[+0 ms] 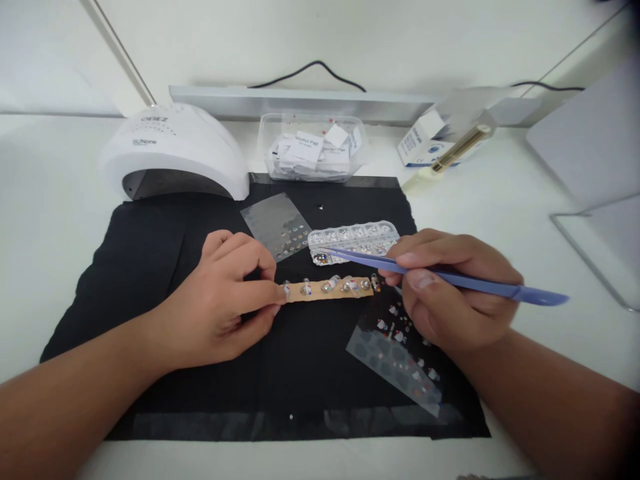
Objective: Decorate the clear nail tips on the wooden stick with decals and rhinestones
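Observation:
My left hand [240, 293] pinches the left end of a flat tan stick [320, 291] that lies over the black mat. Along the stick sit several small decorated nail tips [351, 287], shiny and partly coloured. In my right hand [450, 287] are blue tweezers [475, 281], their points directed left over the front row of a clear rhinestone case [353, 235]. Whether the tweezer points grip a stone is too small to tell. Below the right hand lies a clear sticker sheet [395, 363] with small figures; part of it is hidden by that hand.
A white nail lamp [175, 150] stands at the back left. Behind the mat [210, 400] is a clear tub [263, 143] of alcohol pads [305, 148]. A small box [423, 140] and a gold-capped bottle [460, 148] are at the back right. Another sticker sheet [273, 217] lies left of the case.

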{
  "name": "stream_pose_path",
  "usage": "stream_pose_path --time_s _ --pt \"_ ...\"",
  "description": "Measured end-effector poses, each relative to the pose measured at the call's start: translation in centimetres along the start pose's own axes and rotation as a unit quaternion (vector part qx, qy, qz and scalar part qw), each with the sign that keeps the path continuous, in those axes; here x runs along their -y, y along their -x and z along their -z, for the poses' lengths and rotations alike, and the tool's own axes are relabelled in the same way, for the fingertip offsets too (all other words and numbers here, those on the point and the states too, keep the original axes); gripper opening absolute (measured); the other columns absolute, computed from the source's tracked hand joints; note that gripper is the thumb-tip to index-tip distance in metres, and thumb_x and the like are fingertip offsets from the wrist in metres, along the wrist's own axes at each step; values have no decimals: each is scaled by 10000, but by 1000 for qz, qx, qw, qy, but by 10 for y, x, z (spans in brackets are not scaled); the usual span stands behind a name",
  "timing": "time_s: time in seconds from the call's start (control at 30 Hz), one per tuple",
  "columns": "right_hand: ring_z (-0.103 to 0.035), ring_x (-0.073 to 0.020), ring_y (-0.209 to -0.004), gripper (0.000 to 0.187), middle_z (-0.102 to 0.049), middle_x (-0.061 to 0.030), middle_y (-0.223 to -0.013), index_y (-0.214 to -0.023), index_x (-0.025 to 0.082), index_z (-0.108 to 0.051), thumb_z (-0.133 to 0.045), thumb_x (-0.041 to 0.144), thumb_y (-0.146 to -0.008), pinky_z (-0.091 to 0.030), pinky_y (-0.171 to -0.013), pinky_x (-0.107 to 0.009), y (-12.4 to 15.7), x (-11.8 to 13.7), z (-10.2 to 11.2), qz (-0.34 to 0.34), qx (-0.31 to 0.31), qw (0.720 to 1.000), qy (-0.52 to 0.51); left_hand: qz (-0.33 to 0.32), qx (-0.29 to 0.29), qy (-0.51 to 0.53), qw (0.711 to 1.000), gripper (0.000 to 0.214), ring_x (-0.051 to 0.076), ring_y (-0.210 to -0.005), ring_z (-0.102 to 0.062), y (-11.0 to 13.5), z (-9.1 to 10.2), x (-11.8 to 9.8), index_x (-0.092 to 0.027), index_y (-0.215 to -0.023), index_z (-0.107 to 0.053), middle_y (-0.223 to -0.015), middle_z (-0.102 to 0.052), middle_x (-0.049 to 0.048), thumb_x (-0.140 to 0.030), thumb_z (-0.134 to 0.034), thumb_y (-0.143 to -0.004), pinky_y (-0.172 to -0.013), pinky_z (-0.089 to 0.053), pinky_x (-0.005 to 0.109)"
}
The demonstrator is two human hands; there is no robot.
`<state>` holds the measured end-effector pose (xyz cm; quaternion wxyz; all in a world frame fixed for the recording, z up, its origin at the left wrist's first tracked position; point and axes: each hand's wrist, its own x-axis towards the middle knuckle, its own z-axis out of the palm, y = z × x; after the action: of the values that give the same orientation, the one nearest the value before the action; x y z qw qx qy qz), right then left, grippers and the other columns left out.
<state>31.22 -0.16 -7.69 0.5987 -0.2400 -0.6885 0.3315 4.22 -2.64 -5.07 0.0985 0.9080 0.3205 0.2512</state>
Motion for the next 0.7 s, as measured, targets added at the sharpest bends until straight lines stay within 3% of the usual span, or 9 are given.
stream_pose_path --time_s 0.43,0.7 --pt "-616 -160 -638 272 -665 -32 -759 -988 212 -749 -608 66 -807 -466 -523 -311 0 -1 2 0 11 1000 -2 -4 4 -10 1000 94 204 -856 -569 -1 0 2 -202 -876 -640 -902 -554 33 -116 -601 -871 -800 -354 434" --pt "-629 -160 -646 249 -668 -49 -764 -986 164 -749 -612 55 -810 -463 -526 -305 0 -2 0 15 10 1000 -17 -46 -2 -82 996 123 257 -925 -594 4 2 0 -228 -896 -625 -909 -567 40 -113 -602 -859 -817 -323 472"
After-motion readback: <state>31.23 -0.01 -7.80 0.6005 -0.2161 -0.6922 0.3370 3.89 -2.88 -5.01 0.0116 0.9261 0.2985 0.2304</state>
